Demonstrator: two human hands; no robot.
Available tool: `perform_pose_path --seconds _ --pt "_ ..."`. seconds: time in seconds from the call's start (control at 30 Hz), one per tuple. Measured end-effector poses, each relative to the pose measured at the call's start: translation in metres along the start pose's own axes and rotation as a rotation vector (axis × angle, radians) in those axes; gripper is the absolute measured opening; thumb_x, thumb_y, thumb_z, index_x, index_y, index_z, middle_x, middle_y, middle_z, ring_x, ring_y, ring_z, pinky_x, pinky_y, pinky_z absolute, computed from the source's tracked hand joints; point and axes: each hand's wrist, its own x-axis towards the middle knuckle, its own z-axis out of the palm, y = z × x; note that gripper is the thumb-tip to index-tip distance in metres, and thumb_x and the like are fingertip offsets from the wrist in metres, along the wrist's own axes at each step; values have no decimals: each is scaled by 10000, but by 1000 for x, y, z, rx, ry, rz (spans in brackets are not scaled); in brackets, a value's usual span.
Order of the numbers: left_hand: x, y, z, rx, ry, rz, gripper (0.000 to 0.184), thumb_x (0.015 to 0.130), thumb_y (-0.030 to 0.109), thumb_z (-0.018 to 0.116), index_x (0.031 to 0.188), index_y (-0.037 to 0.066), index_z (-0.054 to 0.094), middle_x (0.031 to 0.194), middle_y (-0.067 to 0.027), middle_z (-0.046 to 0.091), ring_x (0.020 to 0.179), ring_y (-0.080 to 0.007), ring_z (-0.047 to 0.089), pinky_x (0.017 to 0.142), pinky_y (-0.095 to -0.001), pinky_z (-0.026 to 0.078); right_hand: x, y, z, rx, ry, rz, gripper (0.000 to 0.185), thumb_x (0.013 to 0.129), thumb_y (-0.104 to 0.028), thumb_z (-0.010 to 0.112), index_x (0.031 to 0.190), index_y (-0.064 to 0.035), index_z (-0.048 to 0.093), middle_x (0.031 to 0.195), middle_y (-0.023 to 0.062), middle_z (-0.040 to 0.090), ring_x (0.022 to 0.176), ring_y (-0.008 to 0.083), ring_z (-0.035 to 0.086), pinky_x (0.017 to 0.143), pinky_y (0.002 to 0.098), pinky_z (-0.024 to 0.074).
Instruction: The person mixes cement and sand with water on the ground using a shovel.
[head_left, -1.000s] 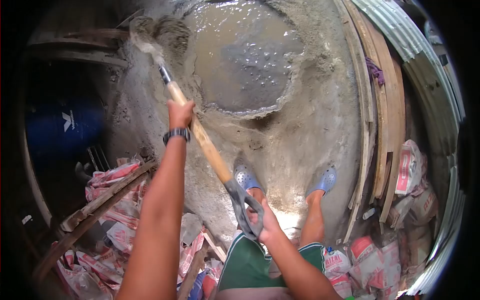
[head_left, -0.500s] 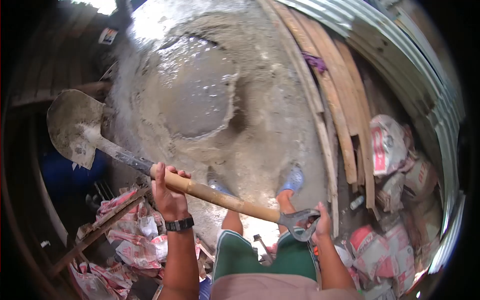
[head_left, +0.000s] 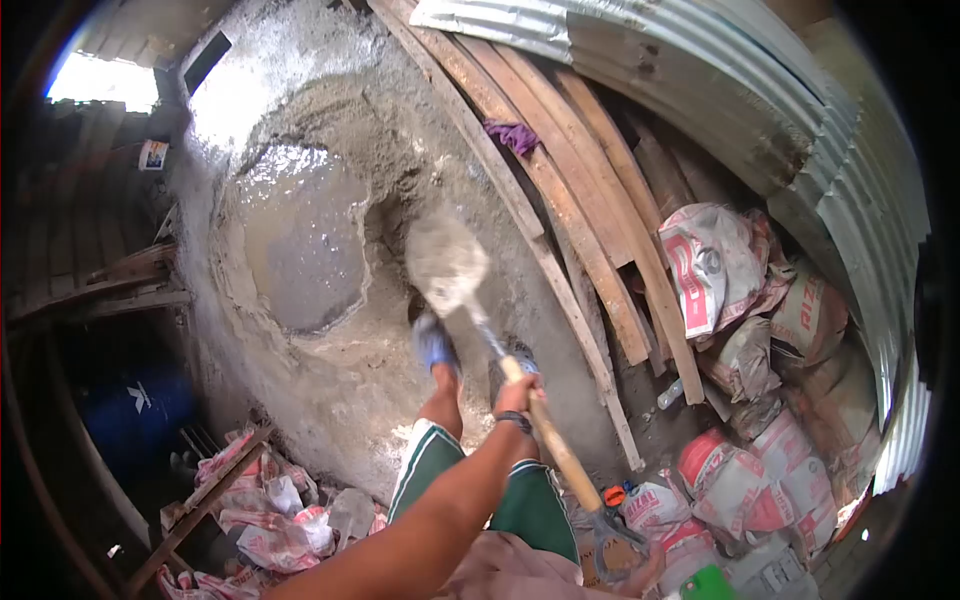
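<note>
Grey floor (head_left: 565, 375) fills the middle, corrugated sheeting (head_left: 720, 100) far right, planks (head_left: 572, 200) beside it. Left, a rimmed hollow (head_left: 300, 250) holds murky water. Printed bags (head_left: 730, 485) crowd near right; a blue drum (head_left: 130, 412), contents hidden, left. The shovel (head_left: 563, 450) slants across, blade (head_left: 445, 262) just right of the hollow, left grip (head_left: 519, 393) wrapped around its shaft, right grip (head_left: 648, 572) around its handle.

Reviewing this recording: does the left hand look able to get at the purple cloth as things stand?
Probably not: the left hand is wrapped around the shaft of the shovel, and the purple cloth lies well beyond it on the planks. Nothing appears to cover the cloth, though.
</note>
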Motion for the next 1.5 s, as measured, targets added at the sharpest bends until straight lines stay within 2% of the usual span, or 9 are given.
perform_pose_path --seconds 0.23,0.3,0.57,0.97,1.03,1.17,1.27,1.37,1.5 --pt "20 29 48 222 48 -151 161 798 160 674 804 12 609 658 -96 635 509 -211 624 466 -339 519 34 37 29 42 122 81 236 916 -357 592 881 -127 550 673 -23 423 550 112 430 468 284 394" --pt "59 81 48 335 56 73 162 775 157 650 739 10 593 608 -114 621 469 -233 606 445 -391 488 39 59 86 97 89 124 241 912 -356 597 886 -120 560 682 -19 428 557 111 433 468 285 392" --pt "228 329 64 538 83 327 128 783 69 680 771 -15 584 621 -96 602 482 -239 614 435 -392 497 -58 17 397 227 -110 257 369 895 -405 594 699 -155 407 594 -23 360 503 133 383 472 314 351" --pt "86 491 121 -104 -135 267 130 841 84 679 858 26 564 686 -61 576 536 -188 602 481 -358 555 -150 -107 425 167 -306 -234 206 921 -256 557 820 -123 437 635 -3 385 519 121 396 493 293 387" --pt "60 512 113 -132 -130 297 131 840 89 685 864 33 570 694 -62 577 556 -189 600 495 -355 555 -166 -130 421 63 -531 -386 199 925 -245 547 816 -125 433 650 3 387 531 121 403 491 280 384" --pt "49 537 90 -226 -44 312 156 819 97 713 868 46 573 714 -59 577 573 -187 593 536 -356 558 -184 -152 445 30 -554 -359 203 929 -227 539 802 -106 437 648 1 376 537 124 411 498 266 389" --pt "62 576 54 -244 -21 407 164 821 88 699 873 19 560 693 -92 564 540 -212 586 494 -372 557 -180 -147 470 -209 -796 -620 237 898 -248 591 750 -83 509 665 35 523 591 170 524 530 329 432" --pt "39 612 33 -199 160 476 188 805 80 708 872 29 540 720 -74 555 550 -180 581 483 -327 562 -180 -138 508 -329 -1059 -1440 238 761 -188 729 721 -80 520 662 87 523 585 277 534 572 404 422" --pt "-16 604 43 -302 194 612 184 849 128 702 841 70 528 678 -32 502 528 -162 539 473 -307 523 -172 -178 519 -392 -1237 -1697 309 679 -171 807 686 -112 504 673 67 489 684 311 533 755 439 451"
